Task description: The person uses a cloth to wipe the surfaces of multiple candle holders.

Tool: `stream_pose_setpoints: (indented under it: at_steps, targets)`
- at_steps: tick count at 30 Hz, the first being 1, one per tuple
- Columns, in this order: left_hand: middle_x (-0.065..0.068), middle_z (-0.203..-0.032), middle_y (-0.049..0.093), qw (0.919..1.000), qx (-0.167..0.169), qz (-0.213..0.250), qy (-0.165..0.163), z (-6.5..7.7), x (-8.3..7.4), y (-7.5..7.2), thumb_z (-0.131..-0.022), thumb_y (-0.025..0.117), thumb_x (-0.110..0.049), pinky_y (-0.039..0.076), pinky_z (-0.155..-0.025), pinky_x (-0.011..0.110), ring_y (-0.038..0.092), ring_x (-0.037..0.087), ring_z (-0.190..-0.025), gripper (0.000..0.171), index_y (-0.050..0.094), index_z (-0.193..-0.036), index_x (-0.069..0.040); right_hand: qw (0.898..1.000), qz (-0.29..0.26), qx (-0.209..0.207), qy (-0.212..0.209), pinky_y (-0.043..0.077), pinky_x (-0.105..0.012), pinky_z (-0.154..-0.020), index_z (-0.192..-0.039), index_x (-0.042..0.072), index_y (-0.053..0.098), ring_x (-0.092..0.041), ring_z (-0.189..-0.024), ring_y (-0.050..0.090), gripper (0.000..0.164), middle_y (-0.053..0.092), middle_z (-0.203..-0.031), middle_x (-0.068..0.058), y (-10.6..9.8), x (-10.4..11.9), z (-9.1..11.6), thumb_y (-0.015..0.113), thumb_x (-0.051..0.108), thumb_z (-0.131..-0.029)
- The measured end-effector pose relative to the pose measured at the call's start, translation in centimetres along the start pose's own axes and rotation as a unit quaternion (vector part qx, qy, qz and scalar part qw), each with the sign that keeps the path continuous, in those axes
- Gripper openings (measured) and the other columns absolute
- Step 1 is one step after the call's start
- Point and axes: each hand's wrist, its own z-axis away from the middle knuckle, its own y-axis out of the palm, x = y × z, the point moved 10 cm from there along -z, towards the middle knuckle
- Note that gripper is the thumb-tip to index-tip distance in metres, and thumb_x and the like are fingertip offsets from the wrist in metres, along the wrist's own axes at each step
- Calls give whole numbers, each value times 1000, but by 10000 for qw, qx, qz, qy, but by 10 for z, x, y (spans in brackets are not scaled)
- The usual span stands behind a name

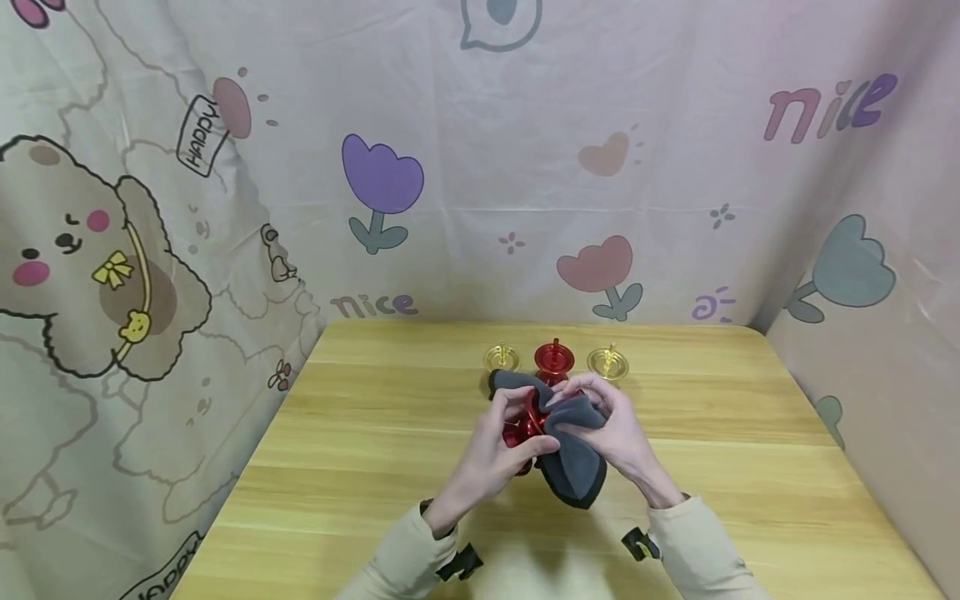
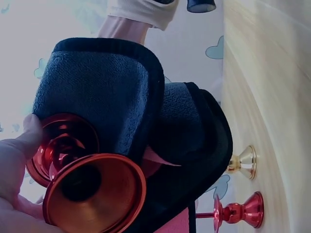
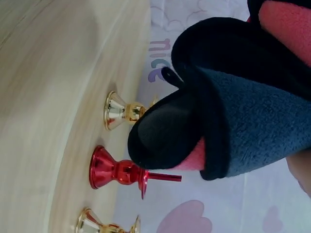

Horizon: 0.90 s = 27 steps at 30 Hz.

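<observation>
My left hand [image 1: 483,454] grips a shiny red candlestick [image 1: 513,436] above the table. In the left wrist view, the hollow flared base of that candlestick [image 2: 104,208] faces the camera. A dark grey cloth [image 1: 576,468] with black edging is held in my right hand [image 1: 622,429], bunched and folded against the candlestick. Its pinkish-red side shows at the folds in both wrist views. The cloth [image 3: 262,121] hides most of the right fingers in the right wrist view. Part of the held candlestick is covered by cloth and fingers.
Behind the hands, another red candlestick [image 1: 554,358] stands between a gold candlestick [image 1: 501,358] on the left and a second gold candlestick [image 1: 608,364] on the right. They stand near the back of the wooden table [image 1: 360,433]. A printed curtain [image 1: 480,167] surrounds the table's back and sides.
</observation>
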Motion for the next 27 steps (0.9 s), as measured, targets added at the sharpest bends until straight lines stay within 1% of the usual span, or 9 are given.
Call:
stream_pose_setpoints:
  at_steps: [4,6,9,12,13,16,20,23,27]
  targets:
    - [19,-119,72,9997,-17,-140,204,1,-5,1,-87,79,-15,58,-65,21,65,5,-82,61,45,-136,-2,9998,169,-91,-50,48,-17,-98,-106,-3,59,-3,-106,68,35,71,-110,12,0,2,1,78,-10,-78]
    - [20,-119,72,9995,-23,-183,256,2,-6,2,-86,80,-14,59,-66,22,65,6,-83,62,45,-136,-1,9999,-48,-143,-81,48,-17,-99,-104,-4,59,-4,-108,66,32,71,-110,11,0,1,1,77,-12,-79]
    - [19,-122,71,9992,-6,-296,269,1,-8,4,-85,80,-16,60,-70,22,68,12,-90,64,44,-136,-2,9985,-499,-234,-71,47,-19,-102,-104,0,61,-7,-112,64,30,71,-111,8,0,0,3,75,-13,-80]
    - [19,-125,70,9991,10,-344,230,0,-8,5,-86,80,-18,60,-75,22,69,18,-97,65,43,-137,-2,9945,-977,-382,10,49,-20,-102,-104,8,64,-7,-110,66,34,72,-113,5,0,-3,4,73,-14,-80]
    - [18,-125,69,9992,19,-346,197,0,-8,5,-86,80,-18,60,-75,22,69,18,-97,65,43,-137,-2,9925,-1141,-434,5,51,-20,-101,-104,10,64,-7,-108,68,36,72,-112,5,0,-3,4,72,-15,-80]
    - [17,-125,69,9995,38,-300,114,0,-7,5,-87,80,-19,60,-76,21,69,18,-97,65,43,-138,-4,9842,-1645,-637,-160,55,-20,-95,-105,11,65,-7,-102,71,39,74,-110,3,-2,-1,5,70,-19,-80]
    - [17,-125,68,9998,55,-189,22,1,-6,5,-89,78,-20,60,-79,21,69,20,-100,63,42,-139,-5,9677,-2331,-805,-532,58,-23,-91,-109,7,65,-13,-100,72,41,77,-104,-2,-5,3,5,64,-23,-81]
    - [17,-126,68,9999,74,-85,-36,2,-5,5,-90,78,-21,60,-80,21,70,21,-102,62,42,-139,-6,9579,-2666,-861,-627,58,-24,-91,-112,5,65,-15,-101,72,41,77,-102,-4,-6,5,6,60,-24,-83]
    - [16,-126,68,9999,103,28,-36,2,-6,6,-91,77,-22,60,-81,21,70,22,-102,61,42,-140,-9,9513,-2860,-942,-665,60,-23,-89,-113,3,64,-16,-101,73,37,78,-103,-5,-8,7,7,59,-22,-86]
